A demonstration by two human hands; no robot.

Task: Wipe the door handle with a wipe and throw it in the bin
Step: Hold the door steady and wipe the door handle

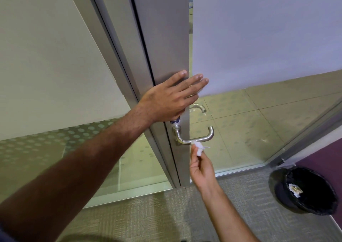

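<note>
A brushed-metal door handle (199, 137) sticks out from the grey door frame (162, 38) at mid-height. My right hand (202, 169) pinches a small crumpled white wipe (199, 147) and presses it against the underside of the handle's bar. My left hand (172, 97) lies flat, fingers spread, on the door's edge just above the handle. A black-lined bin (305, 190) stands on the floor at the lower right, with scraps of paper inside.
A second handle (199, 107) shows on the far side through the glass door panel (259, 38). A frosted glass wall with dots (46, 75) stands at the left. Grey carpet (148, 219) lies underfoot, a purple wall (325, 158) behind the bin.
</note>
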